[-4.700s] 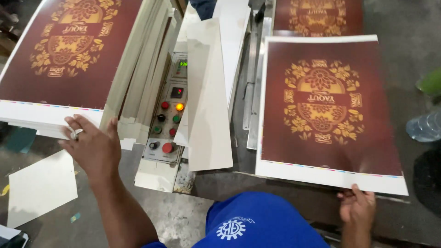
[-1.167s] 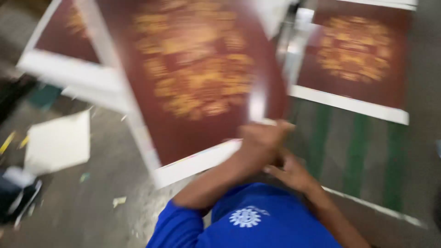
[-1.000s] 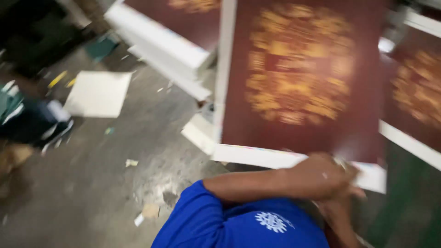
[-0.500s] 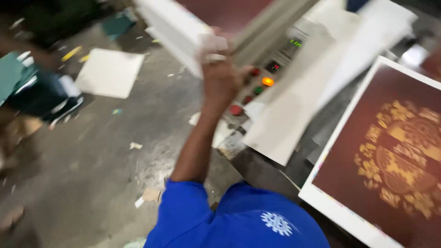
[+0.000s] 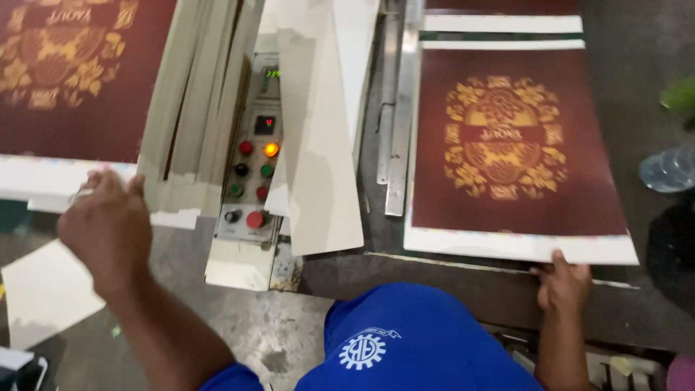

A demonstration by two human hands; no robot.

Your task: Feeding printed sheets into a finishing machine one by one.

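Note:
A dark red printed sheet (image 5: 514, 145) with a gold ornament and a white margin lies flat on the machine bed at the right. My right hand (image 5: 563, 284) rests at its near edge, fingers touching the white margin. On the left stands a thick stack of the same red sheets (image 5: 65, 80). My left hand (image 5: 108, 224) presses against that stack's near white edge, fingers curled on it.
A control panel (image 5: 253, 152) with red, green and lit orange buttons sits between the two. Loose white card strips (image 5: 318, 145) lean over it. A metal rail (image 5: 398, 116) runs beside the right sheet. A plastic bottle (image 5: 670, 168) lies far right; white paper (image 5: 43, 289) on the floor.
Both hands carried a red sheet from the right over to the left stack and set it down. The right hand has returned to the near edge of the sheet on the bed.

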